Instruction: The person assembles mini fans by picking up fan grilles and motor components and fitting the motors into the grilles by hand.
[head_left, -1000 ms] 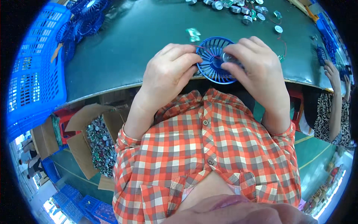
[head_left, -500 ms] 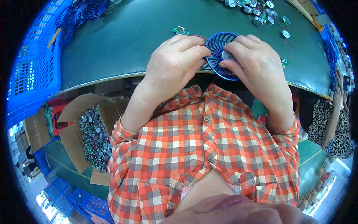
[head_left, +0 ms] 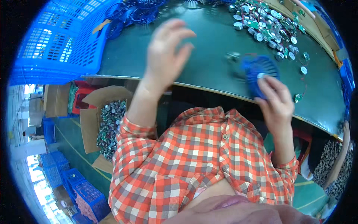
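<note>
My right hand (head_left: 276, 103) grips the near edge of a round blue plastic fan grille (head_left: 266, 64), holding it tilted over the table's front edge. A silver motor (head_left: 260, 75) sits at the grille's middle, by my fingertips. To the left of the grille, a small circuit board (head_left: 233, 56) shows blurred, with a bit of red wire by the grille's upper edge. My left hand (head_left: 168, 52) is raised over the table on the left, smeared by motion. Its fingers are apart with nothing between them.
Several motors with wired green boards (head_left: 266, 28) lie piled at the far right; a loose motor (head_left: 304, 70) and a board (head_left: 298, 98) lie nearer. More blue grilles (head_left: 143, 13) and a blue crate (head_left: 63, 44) stand far left. A carton of parts (head_left: 91, 128) sits below the table, left.
My left hand has let go of the grille and moved up and left. My right hand has carried the grille rightward. The view has shifted, showing more of the motor pile.
</note>
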